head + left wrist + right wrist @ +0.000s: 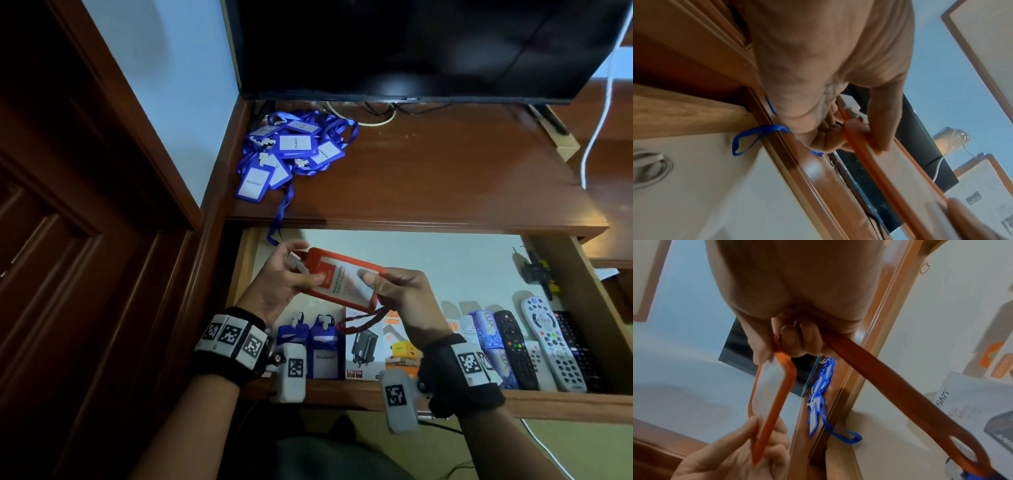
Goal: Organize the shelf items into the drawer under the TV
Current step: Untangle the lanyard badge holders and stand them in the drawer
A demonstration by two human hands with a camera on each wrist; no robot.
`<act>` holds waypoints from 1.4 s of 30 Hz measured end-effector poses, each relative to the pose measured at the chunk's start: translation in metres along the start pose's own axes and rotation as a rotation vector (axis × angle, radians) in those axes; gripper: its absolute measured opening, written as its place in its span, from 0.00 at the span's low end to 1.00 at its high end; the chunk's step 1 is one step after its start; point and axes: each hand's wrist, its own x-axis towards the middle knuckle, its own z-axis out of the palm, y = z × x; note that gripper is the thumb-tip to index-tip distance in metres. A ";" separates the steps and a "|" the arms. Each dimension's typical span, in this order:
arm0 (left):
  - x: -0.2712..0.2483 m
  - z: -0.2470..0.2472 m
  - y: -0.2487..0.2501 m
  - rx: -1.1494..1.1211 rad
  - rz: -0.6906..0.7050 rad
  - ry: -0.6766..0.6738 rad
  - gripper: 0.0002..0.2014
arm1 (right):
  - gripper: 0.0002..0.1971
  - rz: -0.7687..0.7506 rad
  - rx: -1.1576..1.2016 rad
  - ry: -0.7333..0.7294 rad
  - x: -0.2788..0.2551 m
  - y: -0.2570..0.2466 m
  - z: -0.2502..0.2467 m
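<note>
While both hands hold it above the open drawer (404, 394) at mid-frame, the orange badge holder (342, 277) lies tilted between them. The left hand (284, 284) pinches its clip end, thumb on the face; the right hand (400, 291) grips the opposite corner, its orange lanyard (359, 320) looping below. Blue badge holders (291, 154) lie heaped at upper left on the glossy wooden shelf (445, 171) under the TV (411, 44). Remotes (548, 339) and boxes (380, 346) line the drawer's front.

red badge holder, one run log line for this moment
left hand: holds red badge holder | right hand: holds it too | above open drawer
</note>
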 end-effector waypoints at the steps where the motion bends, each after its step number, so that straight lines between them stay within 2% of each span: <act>1: 0.000 -0.001 0.001 0.056 -0.012 -0.011 0.25 | 0.09 -0.009 0.005 0.014 0.002 0.000 -0.001; 6: -0.006 -0.003 0.009 0.428 -0.050 -0.097 0.17 | 0.18 -0.014 0.002 0.009 0.005 0.007 -0.004; 10: -0.007 -0.005 0.013 0.613 -0.102 -0.136 0.09 | 0.09 0.004 -0.021 0.006 0.004 0.006 -0.005; 12: -0.006 -0.006 0.011 0.654 -0.141 -0.134 0.08 | 0.09 0.020 -0.014 -0.003 0.004 0.005 -0.005; 14: -0.006 -0.007 0.010 0.676 -0.155 -0.128 0.06 | 0.14 0.016 -0.034 0.007 0.006 0.006 -0.004; 16: -0.006 -0.007 0.009 0.650 -0.153 -0.109 0.05 | 0.22 0.008 -0.052 0.010 0.006 0.006 -0.002; 18: -0.004 -0.009 0.008 0.560 -0.145 -0.050 0.05 | 0.31 0.007 -0.072 0.012 0.006 0.005 -0.001; 22: 0.001 -0.008 0.006 0.339 -0.098 0.144 0.04 | 0.21 0.056 0.010 0.052 0.004 0.010 -0.007; 25: 0.006 -0.002 0.000 0.241 -0.013 0.301 0.05 | 0.18 0.071 -0.063 0.031 -0.001 0.012 -0.008; 28: 0.009 0.009 -0.012 0.213 0.040 0.402 0.04 | 0.15 0.067 -0.182 -0.058 -0.005 0.009 -0.005; 30: 0.009 0.017 -0.021 0.274 0.060 0.433 0.05 | 0.14 0.044 -0.209 -0.152 -0.008 0.006 -0.003; 35: 0.006 0.030 -0.037 0.603 0.100 0.299 0.10 | 0.10 0.000 -0.257 -0.262 -0.009 -0.011 0.007; 39: 0.009 0.032 -0.046 0.774 0.066 0.175 0.11 | 0.11 0.033 -0.260 -0.208 0.002 -0.023 0.006; 42: 0.012 0.028 -0.047 0.966 0.007 0.102 0.10 | 0.09 0.040 -0.440 -0.202 0.015 -0.020 -0.002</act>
